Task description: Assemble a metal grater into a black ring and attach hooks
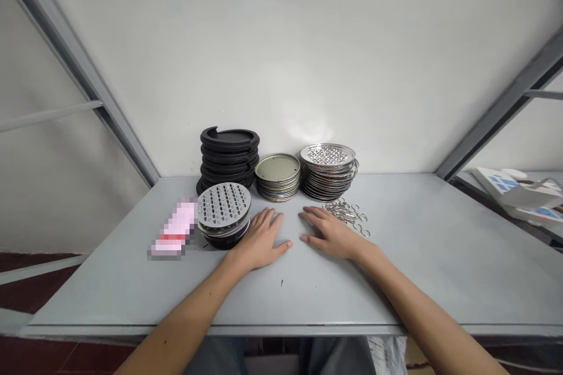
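Note:
My left hand (263, 241) lies flat on the grey table, fingers spread, close beside a stack of round grater plates (224, 205) with raised holes on top. My right hand (328, 231) also rests flat with its fingers apart, just left of a pile of metal figure-eight rings (345, 212). Neither hand holds anything. Behind them stand a tall stack of black rings with notched rims (229, 155), a lower stack of olive-gold round discs (278, 169), and a stack of silver perforated grater discs (329, 167).
A blurred pink item (176, 228) lies left of the near stack. The white wall (281, 70) rises directly behind the table (440, 258). Grey metal frame bars (79, 58) slant at both sides. White and blue boxes (514, 193) sit beyond the right edge.

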Demonstrator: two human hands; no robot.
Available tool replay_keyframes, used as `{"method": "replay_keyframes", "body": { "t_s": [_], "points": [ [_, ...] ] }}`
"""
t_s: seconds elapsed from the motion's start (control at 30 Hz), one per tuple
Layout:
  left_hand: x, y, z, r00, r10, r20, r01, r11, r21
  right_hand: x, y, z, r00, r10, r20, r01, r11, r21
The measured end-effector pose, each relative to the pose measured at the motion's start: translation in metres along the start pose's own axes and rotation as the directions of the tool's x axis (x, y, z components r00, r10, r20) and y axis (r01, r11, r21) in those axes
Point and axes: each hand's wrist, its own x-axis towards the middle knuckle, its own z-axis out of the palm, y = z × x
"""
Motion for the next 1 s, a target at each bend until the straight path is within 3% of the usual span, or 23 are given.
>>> {"method": "replay_keyframes", "body": {
  "t_s": [0.5, 1.0],
  "points": [
    [-0.0013, 0.0015, -0.0026, 0.992, -0.047, 0.113, 0.044, 0.999, 0.026, -0.0009, -0.0004, -0.0001, 0.998, 0.033, 0.055, -0.032, 0.999, -0.013],
    [-0.0012, 0.0048, -0.0057, 0.99, -0.057, 0.133, 0.054, 0.998, 0.03, -0.0006, -0.0003, 0.0002, 0.996, 0.04, 0.074, -0.039, 0.999, -0.022]
  ]
}}
